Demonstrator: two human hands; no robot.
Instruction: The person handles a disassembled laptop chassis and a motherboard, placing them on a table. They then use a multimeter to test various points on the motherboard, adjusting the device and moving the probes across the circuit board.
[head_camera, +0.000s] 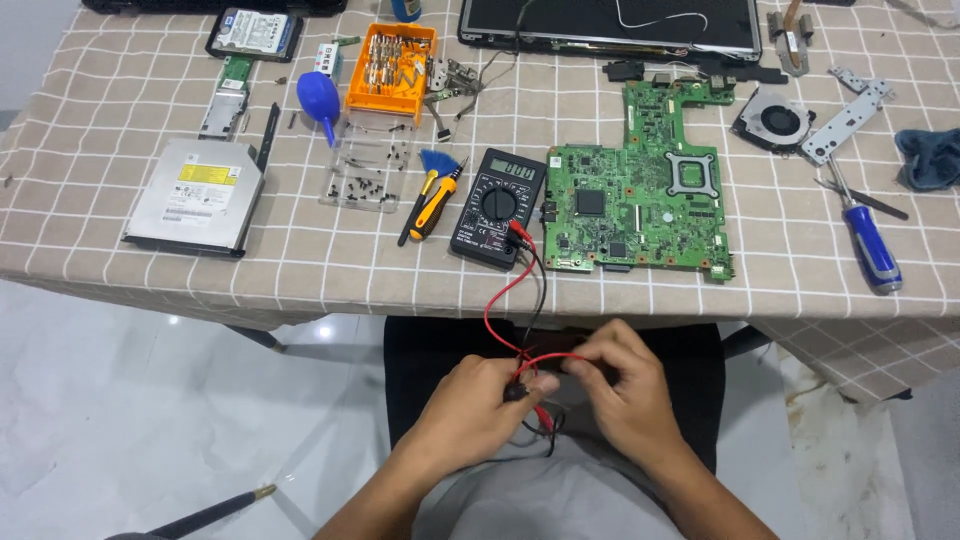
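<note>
You are holding the meter's leads in both hands.
Your left hand (478, 400) and right hand (625, 385) are pinching the red and black wires (508, 290), just below the black meter (497, 207) beside the green board (640, 190).

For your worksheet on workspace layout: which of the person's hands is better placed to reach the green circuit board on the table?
Probably the right hand: it lies below the circuit board, whereas the left hand sits under the multimeter. Both currently grip the probe leads.
</note>
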